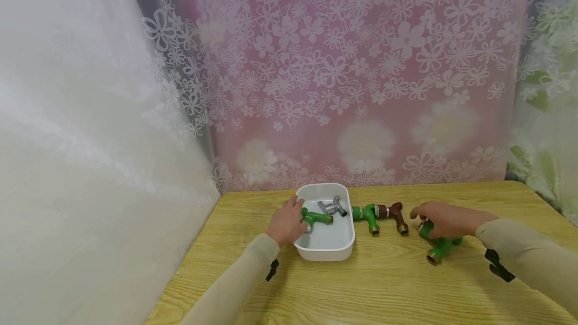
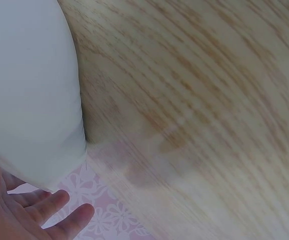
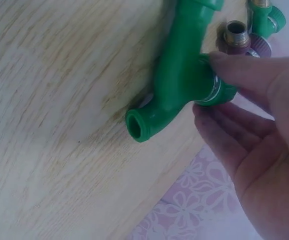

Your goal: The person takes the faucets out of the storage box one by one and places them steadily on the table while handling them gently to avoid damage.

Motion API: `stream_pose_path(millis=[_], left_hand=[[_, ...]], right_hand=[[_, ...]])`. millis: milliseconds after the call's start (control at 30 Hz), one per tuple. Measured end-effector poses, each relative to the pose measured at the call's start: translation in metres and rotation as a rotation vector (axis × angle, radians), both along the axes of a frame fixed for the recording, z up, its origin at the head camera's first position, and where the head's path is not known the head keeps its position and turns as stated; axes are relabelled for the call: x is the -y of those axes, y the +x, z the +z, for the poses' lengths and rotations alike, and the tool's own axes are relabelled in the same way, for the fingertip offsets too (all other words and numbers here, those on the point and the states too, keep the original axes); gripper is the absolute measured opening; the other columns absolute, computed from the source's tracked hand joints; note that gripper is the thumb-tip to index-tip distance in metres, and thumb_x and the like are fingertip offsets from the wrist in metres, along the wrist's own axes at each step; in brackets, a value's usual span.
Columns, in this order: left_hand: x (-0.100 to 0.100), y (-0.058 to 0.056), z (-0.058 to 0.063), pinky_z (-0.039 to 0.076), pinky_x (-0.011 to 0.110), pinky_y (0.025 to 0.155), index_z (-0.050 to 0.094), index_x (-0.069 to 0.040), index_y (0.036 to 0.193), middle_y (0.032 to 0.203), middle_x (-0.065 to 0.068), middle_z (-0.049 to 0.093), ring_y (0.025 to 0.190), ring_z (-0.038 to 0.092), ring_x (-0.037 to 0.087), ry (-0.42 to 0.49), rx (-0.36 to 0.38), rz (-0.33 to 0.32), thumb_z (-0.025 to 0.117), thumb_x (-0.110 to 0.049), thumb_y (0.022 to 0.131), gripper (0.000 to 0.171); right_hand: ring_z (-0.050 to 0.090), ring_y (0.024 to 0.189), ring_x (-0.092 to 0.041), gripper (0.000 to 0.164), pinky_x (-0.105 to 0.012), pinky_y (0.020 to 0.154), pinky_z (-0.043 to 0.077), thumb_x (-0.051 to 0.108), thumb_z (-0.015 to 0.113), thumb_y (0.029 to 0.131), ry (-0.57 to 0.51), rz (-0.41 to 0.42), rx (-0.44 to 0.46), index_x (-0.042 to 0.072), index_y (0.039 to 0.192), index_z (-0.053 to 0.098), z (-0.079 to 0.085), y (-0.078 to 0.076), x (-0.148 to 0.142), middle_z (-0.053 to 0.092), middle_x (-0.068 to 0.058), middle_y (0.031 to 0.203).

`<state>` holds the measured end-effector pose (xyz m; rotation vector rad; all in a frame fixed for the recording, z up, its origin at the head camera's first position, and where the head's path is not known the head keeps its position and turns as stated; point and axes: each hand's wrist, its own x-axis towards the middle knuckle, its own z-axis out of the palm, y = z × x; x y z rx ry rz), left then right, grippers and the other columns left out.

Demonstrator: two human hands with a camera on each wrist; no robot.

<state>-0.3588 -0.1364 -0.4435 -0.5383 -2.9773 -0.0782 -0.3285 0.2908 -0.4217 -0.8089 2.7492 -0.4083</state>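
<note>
A white plastic basin [image 1: 322,254] stands on the table with a green tap [image 1: 319,217] and a silver tap [image 1: 333,207] inside. My left hand [image 1: 285,220] rests at the basin's left rim, its fingers loosely spread; the left wrist view shows these fingers [image 2: 74,220] by the rim. Over at the right, my right hand [image 1: 447,218] pinches the knob of another green tap [image 1: 440,250] between thumb and fingers. In the right wrist view, this tap's open pipe end [image 3: 137,125] points away from the hand, and its body lies close over the wood.
Between the basin and my right hand lie a further green tap [image 1: 371,218] and a brown tap [image 1: 398,217], side by side. A pink flowered curtain [image 1: 361,89] hangs behind the wooden table [image 1: 361,290]. White sheeting [image 1: 90,139] covers the left side.
</note>
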Motion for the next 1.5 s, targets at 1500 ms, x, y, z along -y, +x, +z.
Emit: stream_pose_path(millis=[1500], left_hand=[[-0.002,-0.001,-0.002,0.048,0.051,0.106,0.039,-0.008,0.154,0.160,0.017,0.034,0.142,0.043,0.034,0.022,0.015,0.019,0.059,-0.033,0.098,0.065]], right_hand=[[0.067,0.091,-0.028,0.033,-0.045,0.075,0.057,0.005,0.069,0.090,0.091,-0.042,-0.270,-0.004,0.121,0.063,-0.015,-0.015,0.003,0.066,-0.015,0.106]])
